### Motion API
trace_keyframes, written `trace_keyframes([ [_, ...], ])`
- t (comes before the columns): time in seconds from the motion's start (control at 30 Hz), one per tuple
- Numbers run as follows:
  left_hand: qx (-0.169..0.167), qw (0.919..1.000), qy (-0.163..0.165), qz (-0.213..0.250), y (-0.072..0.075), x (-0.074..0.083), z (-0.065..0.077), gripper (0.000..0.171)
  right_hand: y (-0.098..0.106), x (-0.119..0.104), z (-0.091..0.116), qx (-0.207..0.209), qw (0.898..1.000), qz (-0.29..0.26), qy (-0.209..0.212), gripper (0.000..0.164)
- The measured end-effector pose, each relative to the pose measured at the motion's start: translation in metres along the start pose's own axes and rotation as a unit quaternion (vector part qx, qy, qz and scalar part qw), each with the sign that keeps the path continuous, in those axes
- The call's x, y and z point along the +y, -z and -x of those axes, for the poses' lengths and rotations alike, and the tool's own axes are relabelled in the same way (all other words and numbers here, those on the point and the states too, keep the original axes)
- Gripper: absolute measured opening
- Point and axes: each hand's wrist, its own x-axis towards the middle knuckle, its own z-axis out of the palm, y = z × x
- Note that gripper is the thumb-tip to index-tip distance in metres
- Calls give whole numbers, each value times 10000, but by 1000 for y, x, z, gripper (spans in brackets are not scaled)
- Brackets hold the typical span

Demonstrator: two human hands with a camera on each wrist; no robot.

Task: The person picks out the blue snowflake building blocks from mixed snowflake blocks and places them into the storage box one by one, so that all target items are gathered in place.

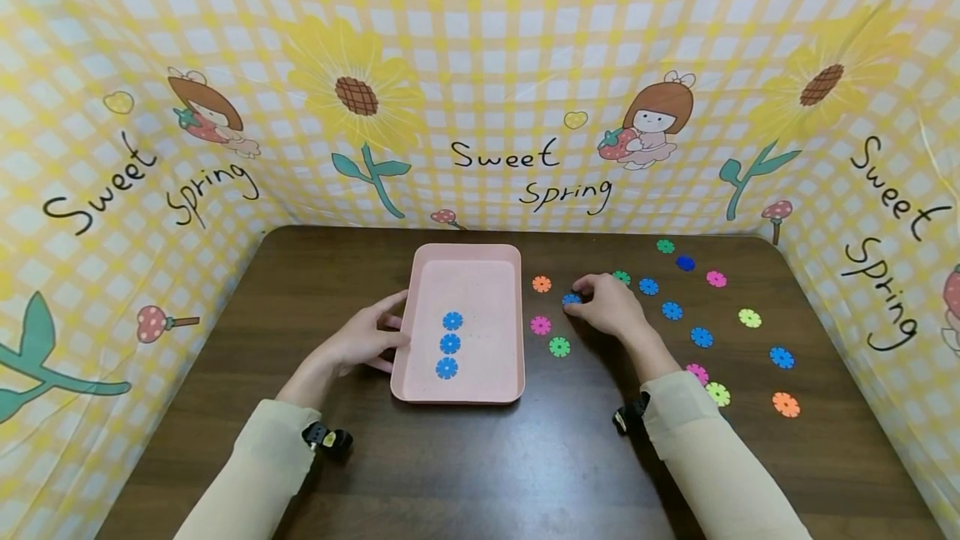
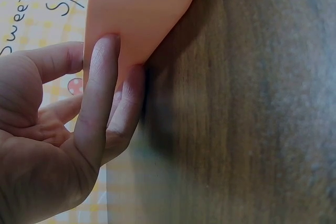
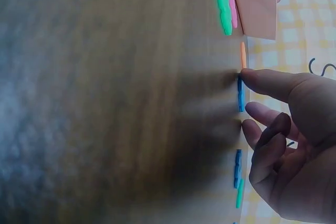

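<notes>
A pink tray lies on the table with three blue notched plastic discs in a column inside it. My left hand is at its left side, and in the left wrist view the fingertips press on its outer wall. To the right of the tray, my right hand pinches a blue notched disc at the table surface, thumb at one edge and a finger at the opposite edge. The right wrist view shows this blue disc edge-on beside the thumb tip.
Between tray and right hand lie an orange disc, a pink disc and a green disc. Several more discs in blue, green, yellow, pink and orange are scattered over the right of the brown table. A checked cloth walls the back and sides.
</notes>
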Motion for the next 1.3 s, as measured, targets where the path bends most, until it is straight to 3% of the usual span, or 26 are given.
trace_keyframes([
  [0.23,14,10000,9,-10,0,2,1,83,3,-4,-2,-132,9997,140,-134,35],
  [0.5,0,10000,5,-72,1,2,1,83,4,-5,-4,-325,9990,237,-195,36],
  [1.3,-48,10000,49,-23,2,4,4,84,1,-7,4,-37,9996,131,233,32],
])
